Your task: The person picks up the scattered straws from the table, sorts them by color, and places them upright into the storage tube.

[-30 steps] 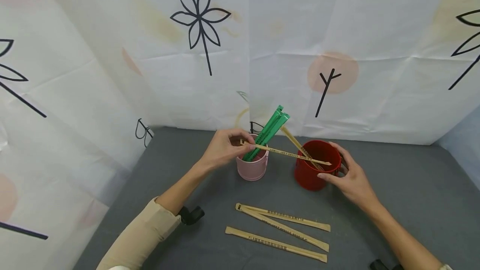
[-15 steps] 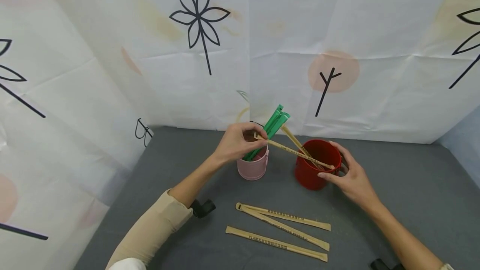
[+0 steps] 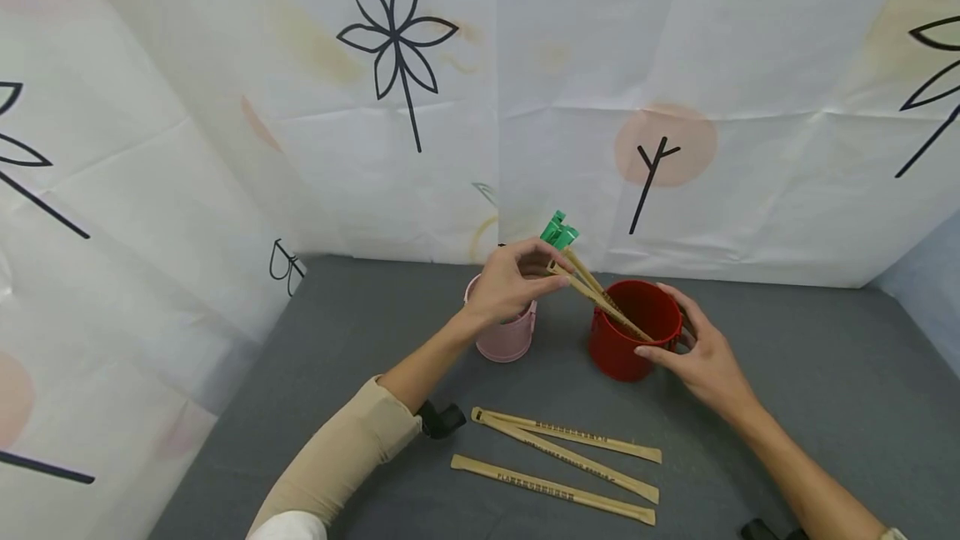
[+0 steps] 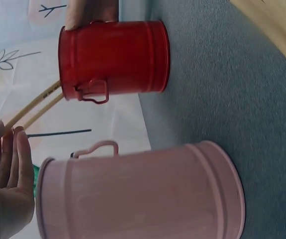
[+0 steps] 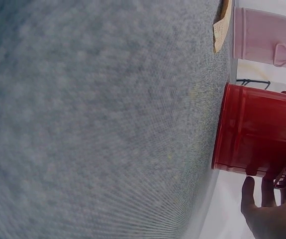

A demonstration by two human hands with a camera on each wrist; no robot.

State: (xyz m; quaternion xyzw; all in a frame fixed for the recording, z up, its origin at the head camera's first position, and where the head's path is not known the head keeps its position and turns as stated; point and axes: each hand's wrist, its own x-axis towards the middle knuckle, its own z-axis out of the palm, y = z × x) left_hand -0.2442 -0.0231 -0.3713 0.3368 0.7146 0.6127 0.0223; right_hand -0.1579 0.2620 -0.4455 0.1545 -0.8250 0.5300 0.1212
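My left hand (image 3: 517,280) pinches a paper-wrapped straw (image 3: 609,307) near its upper end. The straw slants down to the right, its lower end inside the red bucket (image 3: 618,358). A second wrapped straw (image 3: 578,267) leans in that bucket, close beside the held one. Thumb and fingers of my right hand (image 3: 701,357) hold the red bucket at its right side, by the rim and handle. Behind my left hand stands a pink bucket (image 3: 504,344) with green-wrapped sticks (image 3: 558,232) in it, mostly hidden by the hand. In the left wrist view the fingertips (image 4: 23,142) meet the straw.
Several wrapped straws lie on the grey table (image 3: 420,490) in front of the buckets: a crossed pair (image 3: 570,457) and a separate straw (image 3: 553,488) nearer me. A white patterned cloth (image 3: 555,65) hangs behind the table.
My left hand has moved right, across the pink bucket, carrying the straw. The straw has tilted steeper, and its lower end has gone down into the red bucket. My right hand stays put.
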